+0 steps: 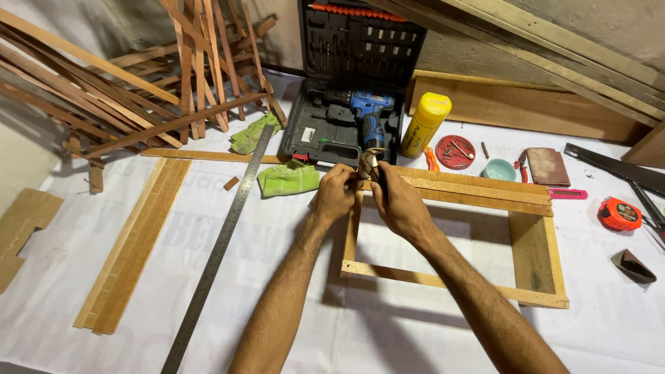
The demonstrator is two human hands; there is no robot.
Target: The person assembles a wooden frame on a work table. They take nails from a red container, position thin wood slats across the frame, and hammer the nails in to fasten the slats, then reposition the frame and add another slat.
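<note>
A long steel ruler [220, 249] lies aslant on the white sheet [415, 339]. The left hand [335, 194] reaches forward, fingers curled together on the near-left corner of the wooden frame [450, 280]. Beside it the right hand [400, 202] closes around a hammer [374, 163] held just above that corner. Beyond sits an open drill case [346, 83]; further right, a yellow bottle [425, 125] and an orange tape measure [618, 213].
</note>
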